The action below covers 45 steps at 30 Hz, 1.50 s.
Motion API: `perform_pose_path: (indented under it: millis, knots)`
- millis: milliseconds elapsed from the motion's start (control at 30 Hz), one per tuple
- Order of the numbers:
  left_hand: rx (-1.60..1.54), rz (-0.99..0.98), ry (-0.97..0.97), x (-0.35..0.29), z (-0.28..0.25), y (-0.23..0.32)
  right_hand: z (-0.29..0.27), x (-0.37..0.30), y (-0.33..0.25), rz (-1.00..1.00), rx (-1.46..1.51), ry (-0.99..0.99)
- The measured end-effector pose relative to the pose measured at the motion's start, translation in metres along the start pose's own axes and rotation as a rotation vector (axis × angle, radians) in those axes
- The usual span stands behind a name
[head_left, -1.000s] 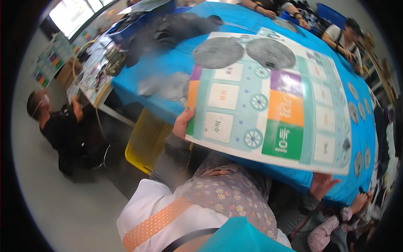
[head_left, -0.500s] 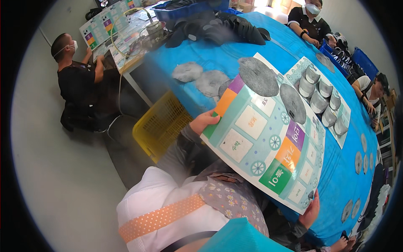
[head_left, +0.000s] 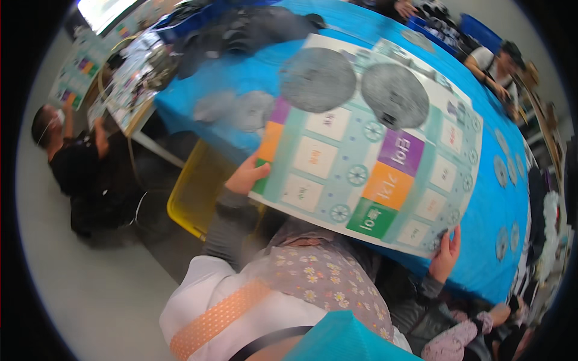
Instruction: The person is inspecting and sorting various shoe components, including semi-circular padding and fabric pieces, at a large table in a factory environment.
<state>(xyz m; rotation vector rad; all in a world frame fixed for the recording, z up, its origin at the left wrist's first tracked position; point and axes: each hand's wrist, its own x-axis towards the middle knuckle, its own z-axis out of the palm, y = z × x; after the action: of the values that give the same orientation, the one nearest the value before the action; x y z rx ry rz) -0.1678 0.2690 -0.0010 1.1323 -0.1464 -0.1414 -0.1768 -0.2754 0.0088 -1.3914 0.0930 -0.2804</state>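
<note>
I hold a large printed sheet (head_left: 286, 198) with pale green, purple, orange and green blocks and white squares. My left hand (head_left: 244, 174) is closed on its left edge, thumb on top. At the near right corner my right hand (head_left: 445, 254) pinches the sheet, beside a small dark piece (head_left: 441, 236). Two grey, mottled round pads (head_left: 318, 80) lie apart on the sheet's far part; the right-hand one (head_left: 395, 96) has a small dark mark near its lower edge. Behind, a second sheet (head_left: 385, 47) is mostly covered.
A blue-covered table (head_left: 475, 240) carries more grey round pads (head_left: 250, 111) and a heap of black curved pieces (head_left: 241, 36). Beside it stands a yellow crate (head_left: 195, 186). Co-workers sit at the left (head_left: 78, 150) and far right (head_left: 497, 72); blue bins (head_left: 481, 33) stand near the latter.
My view has shifted, and the co-worker on the left appears farther left. The sheet has come up and levelled in both hands, now hiding most of the second sheet and its curved grey pieces.
</note>
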Motion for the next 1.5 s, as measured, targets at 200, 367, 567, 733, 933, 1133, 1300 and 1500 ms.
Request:
perform_pose_path:
  millis: [200,367,567,733,933,1133,1300,1500]
  knots:
    - [0.069,-0.055,0.121,0.007,0.019,0.006,0.002,-0.003,-0.01,-0.04,0.264,-0.014]
    - [0.168,-0.071,0.151,0.012,0.037,0.018,0.016,-0.007,-0.017,0.069,-0.028,-0.029]
    - [0.026,0.068,0.08,0.035,0.029,0.018,0.019,0.007,-0.016,0.224,0.106,0.075]
    - [-0.521,0.114,0.126,0.053,0.028,0.029,0.046,0.075,-0.02,0.207,0.378,0.008]
    - [0.315,0.358,0.187,0.043,0.081,-0.037,0.121,0.19,-0.028,0.04,0.601,0.0]
    - [0.934,0.64,0.01,0.039,0.081,-0.069,0.196,0.269,-0.023,0.025,0.624,0.065]
    - [0.747,0.513,0.007,0.04,0.075,-0.062,0.232,0.301,-0.01,0.054,0.66,0.093]
    - [0.768,0.403,-0.034,0.04,0.074,-0.06,0.254,0.313,-0.014,0.119,0.598,0.079]
